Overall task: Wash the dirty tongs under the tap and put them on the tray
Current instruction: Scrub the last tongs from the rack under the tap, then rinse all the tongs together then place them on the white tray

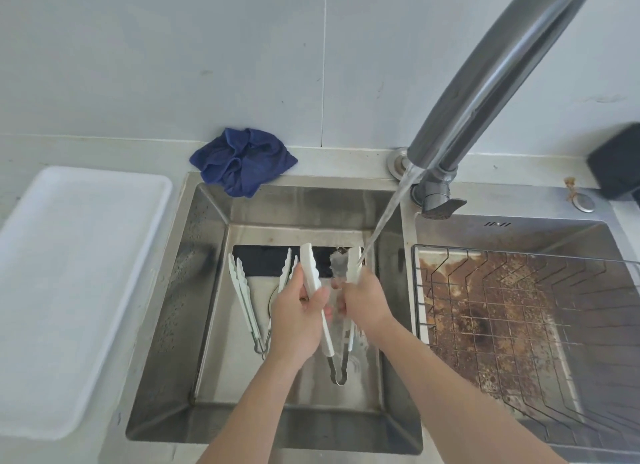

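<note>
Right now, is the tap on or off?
On. A stream of water pours from the tap onto the tongs over the left sink.

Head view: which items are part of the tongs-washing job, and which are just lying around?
Job:
- held tongs, gripped by left hand and right hand
- water stream from the tap
- second tongs lying in the left sink
- white tray on the counter

Lying about:
- blue cloth
- wire rack in the right basin
- black object

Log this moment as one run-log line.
step: rinsing | tongs: both hands | left hand | right hand | tap: running | tray: no tongs
</note>
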